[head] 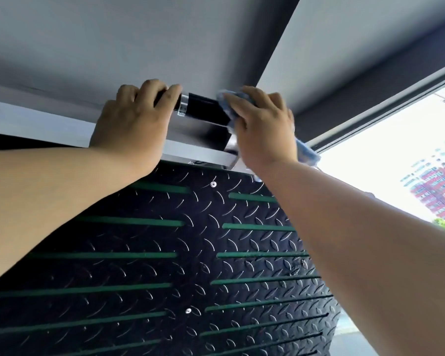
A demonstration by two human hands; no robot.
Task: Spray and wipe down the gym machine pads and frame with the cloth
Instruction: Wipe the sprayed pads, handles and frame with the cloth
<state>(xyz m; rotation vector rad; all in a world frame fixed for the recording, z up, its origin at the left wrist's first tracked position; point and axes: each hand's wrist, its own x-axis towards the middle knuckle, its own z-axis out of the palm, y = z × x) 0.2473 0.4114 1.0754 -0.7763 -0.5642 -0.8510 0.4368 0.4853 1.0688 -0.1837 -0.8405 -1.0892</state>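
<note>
A black bar (pixel 203 106) with a chrome collar runs along the top of the gym machine, above a silver frame rail (pixel 201 154). My left hand (pixel 134 119) grips the bar's left end, fingers curled over it. My right hand (pixel 262 127) holds a blue cloth (pixel 307 154) wrapped round the bar's right part; one end of the cloth hangs below my wrist. Under the rail lies the black tread-pattern footplate (pixel 190 265) with green strips. No spray bottle is in view.
A grey wall and ceiling (pixel 165 34) fill the top of the view. A window with a dark roller blind (pixel 370 80) stands at the right, with buildings outside. My forearms cross the footplate's upper corners.
</note>
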